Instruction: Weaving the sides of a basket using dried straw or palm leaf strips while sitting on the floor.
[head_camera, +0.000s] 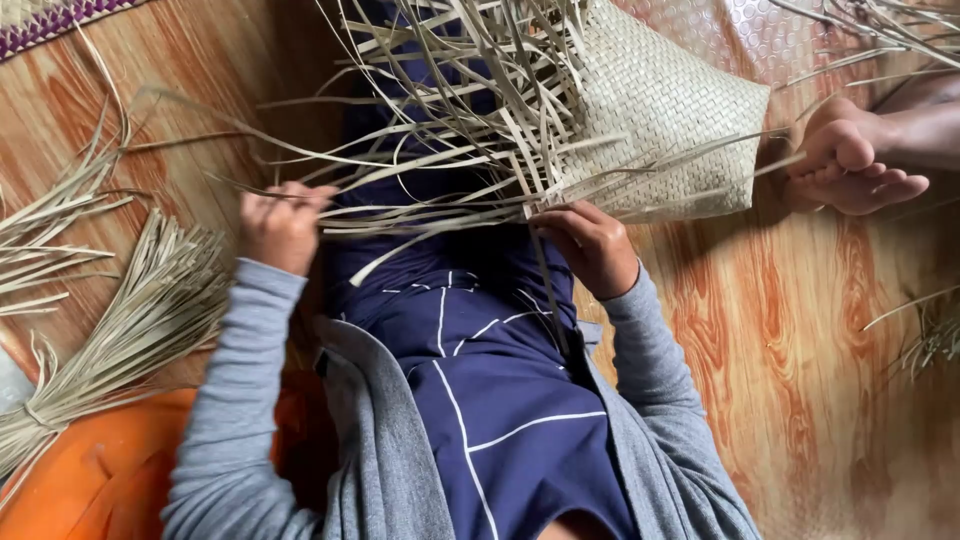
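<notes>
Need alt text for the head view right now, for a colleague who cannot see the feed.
Seen from above, a person's left hand pinches loose pale strips while the right hand grips the unfinished edge of a woven mat lying across a dark blue lap. A tied bundle of dried strips lies on the wood-patterned floor at left; a bare foot rests at right.

A tied bundle of pale dried leaf strips (130, 330) lies on the orange-brown wood-patterned floor (800, 350), beside an orange cushion (100, 470). A purple-edged woven mat corner (40, 20) shows top left; another person's bare foot (850, 160) rests at right.
</notes>
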